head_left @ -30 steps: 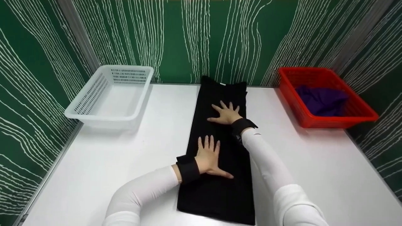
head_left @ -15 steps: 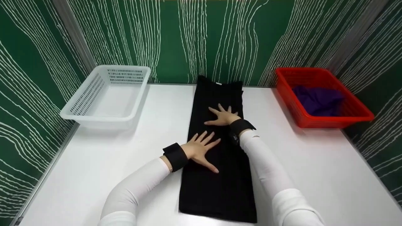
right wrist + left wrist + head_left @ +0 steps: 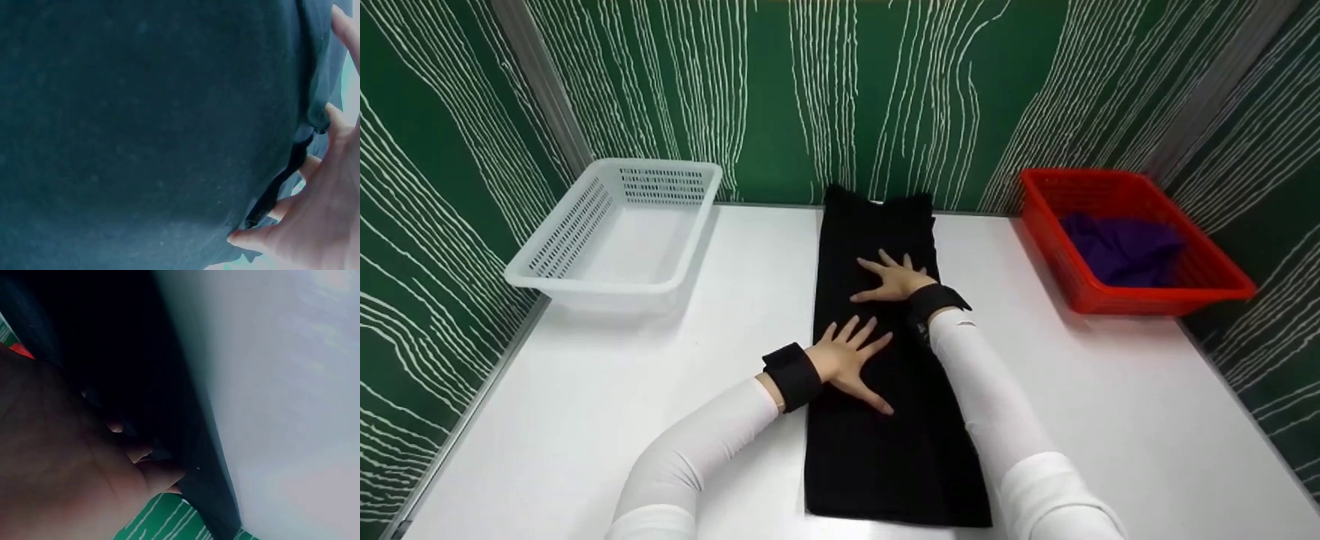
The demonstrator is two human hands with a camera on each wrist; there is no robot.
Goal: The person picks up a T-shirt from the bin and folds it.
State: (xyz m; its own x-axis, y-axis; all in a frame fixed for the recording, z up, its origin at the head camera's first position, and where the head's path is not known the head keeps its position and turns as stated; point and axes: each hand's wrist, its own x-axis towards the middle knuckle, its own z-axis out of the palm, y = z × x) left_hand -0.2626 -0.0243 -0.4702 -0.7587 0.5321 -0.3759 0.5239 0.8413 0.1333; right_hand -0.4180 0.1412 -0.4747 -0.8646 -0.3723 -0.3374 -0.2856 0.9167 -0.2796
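A black garment (image 3: 885, 472), folded into a long strip, lies on the white table from the back edge toward the front. A small white tag shows at its far end. My left hand (image 3: 844, 364) rests on the strip's middle near the left edge, fingers spread. Farther up, my right hand (image 3: 894, 281) lies across the cloth near its right edge, fingers also spread. The left wrist view has the palm (image 3: 67, 461) over the dark cloth (image 3: 129, 337). In the right wrist view the fingers touch the cloth (image 3: 140, 124) at a fold.
A white perforated basket (image 3: 690, 247) stands at the back left. At the back right is a red basket (image 3: 1084, 281) holding a crumpled purple cloth (image 3: 1125, 251). Green walls with white streaks enclose the table (image 3: 675, 397) at the back and sides.
My left hand has moved a little up and left along the cloth, its fingers now angled to the right. The garment's near end has shifted slightly right. My right hand has stayed about in place.
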